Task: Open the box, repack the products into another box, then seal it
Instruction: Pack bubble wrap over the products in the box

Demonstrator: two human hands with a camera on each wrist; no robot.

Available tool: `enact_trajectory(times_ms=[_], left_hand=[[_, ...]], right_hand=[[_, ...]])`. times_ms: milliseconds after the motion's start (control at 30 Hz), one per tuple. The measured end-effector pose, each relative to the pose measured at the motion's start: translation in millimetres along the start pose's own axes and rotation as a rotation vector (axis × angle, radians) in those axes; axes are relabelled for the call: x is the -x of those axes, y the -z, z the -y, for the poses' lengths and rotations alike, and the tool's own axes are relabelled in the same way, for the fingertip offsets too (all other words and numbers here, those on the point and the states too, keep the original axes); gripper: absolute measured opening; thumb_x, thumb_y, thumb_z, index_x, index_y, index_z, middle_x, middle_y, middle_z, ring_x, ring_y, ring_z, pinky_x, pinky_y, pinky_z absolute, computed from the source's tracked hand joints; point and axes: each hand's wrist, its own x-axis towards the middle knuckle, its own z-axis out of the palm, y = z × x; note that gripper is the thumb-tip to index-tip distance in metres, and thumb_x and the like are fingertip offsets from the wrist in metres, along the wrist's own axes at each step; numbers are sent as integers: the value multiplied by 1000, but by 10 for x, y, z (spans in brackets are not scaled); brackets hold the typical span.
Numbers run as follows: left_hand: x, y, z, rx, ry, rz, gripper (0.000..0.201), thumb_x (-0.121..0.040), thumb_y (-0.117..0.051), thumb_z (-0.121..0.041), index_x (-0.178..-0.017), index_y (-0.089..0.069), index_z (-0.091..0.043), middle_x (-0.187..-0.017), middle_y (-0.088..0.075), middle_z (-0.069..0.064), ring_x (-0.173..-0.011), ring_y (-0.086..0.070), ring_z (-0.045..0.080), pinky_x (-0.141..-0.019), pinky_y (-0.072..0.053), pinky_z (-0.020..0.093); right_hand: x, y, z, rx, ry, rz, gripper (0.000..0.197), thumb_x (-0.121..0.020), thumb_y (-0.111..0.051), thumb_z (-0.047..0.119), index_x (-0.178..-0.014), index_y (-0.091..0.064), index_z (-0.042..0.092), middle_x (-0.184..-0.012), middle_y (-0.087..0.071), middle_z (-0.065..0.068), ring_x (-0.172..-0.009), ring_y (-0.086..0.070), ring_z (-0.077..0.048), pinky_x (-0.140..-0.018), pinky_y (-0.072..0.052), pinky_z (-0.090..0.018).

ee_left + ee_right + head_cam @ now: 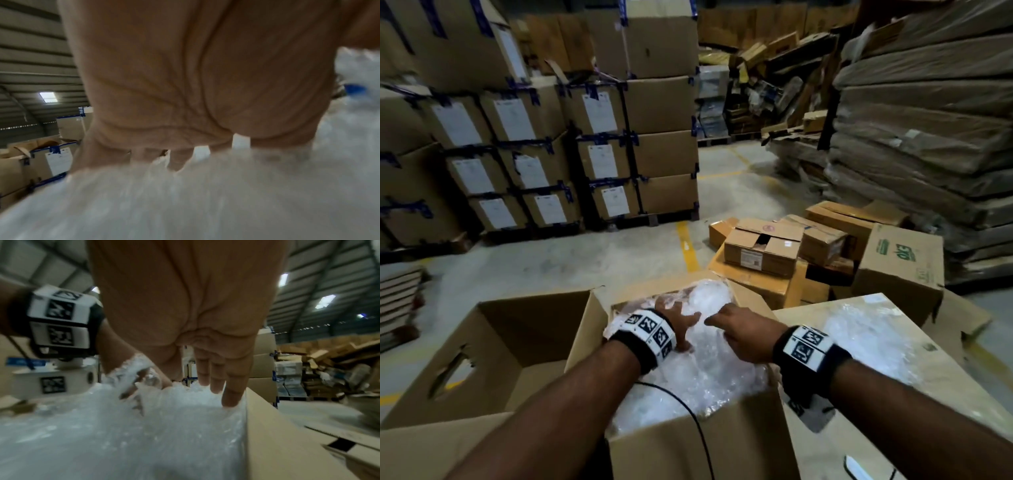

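Left hand (678,320) and right hand (743,337) press flat, fingers spread, on bubble wrap (698,373) in the open box (702,445); light, soft, slippery; pinch its edge.

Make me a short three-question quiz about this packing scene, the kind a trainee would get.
1. True or false: the left hand and the right hand both lie on the bubble wrap that fills the open box.
2. Multiple choice: what lies on the box flap to the right of the open box? A) a tape roll B) a second sheet of bubble wrap C) a pair of scissors
3. Fill the gap: the yellow line is painted on the ___.

Key
1. True; the fingers of both are spread flat, with no grip on anything.
2. B
3. floor
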Motion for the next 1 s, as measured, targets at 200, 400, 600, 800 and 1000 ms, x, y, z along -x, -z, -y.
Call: enact_trajectory(times_ms=[200, 400, 600, 800, 1000], left_hand=[[-46, -389, -62, 96, 33, -87, 97, -83, -50, -64, -149, 16, -38, -158, 18, 15, -143, -19, 45, -114, -17, 60], [-59, -439, 56, 295, 29, -15, 126, -79, -68, -55, -142, 37, -24, -159, 14, 14, -147, -9, 37, -119, -16, 47], [-2, -382, 75, 206, 8, -18, 100, -91, -55, -50, -150, 22, -24, -160, -3, 15, -142, -29, 34, -112, -30, 45], [56, -93, 337, 336, -97, 19, 99, -76, -61, -68, -153, -9, -34, -155, -33, 6, -138, -39, 27, -113, -32, 43], [504, 24, 1003, 200, 261, -137, 33, -95, -46, -23, -117, -65, -6, -123, -64, 15, -113, -61, 32, -96, -50, 42]], right_hand=[[-764, 40, 138, 282, -139, 295, 81, -89, -60, 43, -152, -10, 33, -157, -15, -19, -139, -31, -38, -111, -33, -48], [-1167, -203, -203, 334, -282, 324, 114, -75, -67, 53, -146, 21, 39, -160, -6, -20, -145, -21, -39, -114, -26, -54], [-1280, -277, -243, 385, -318, 376, 113, -74, -66, 51, -148, 20, 36, -157, -10, -28, -143, -23, -42, -113, -28, -54], [-1046, 208, 93, 306, -155, 460, 78, -90, -61, 42, -153, -21, 21, -156, -29, -9, -143, -28, -29, -116, -25, -40], [-982, 584, 827, 441, 94, 152, 33, -93, -53, 15, -126, -58, 11, -131, -57, -14, -120, -54, -31, -93, -45, -32]])
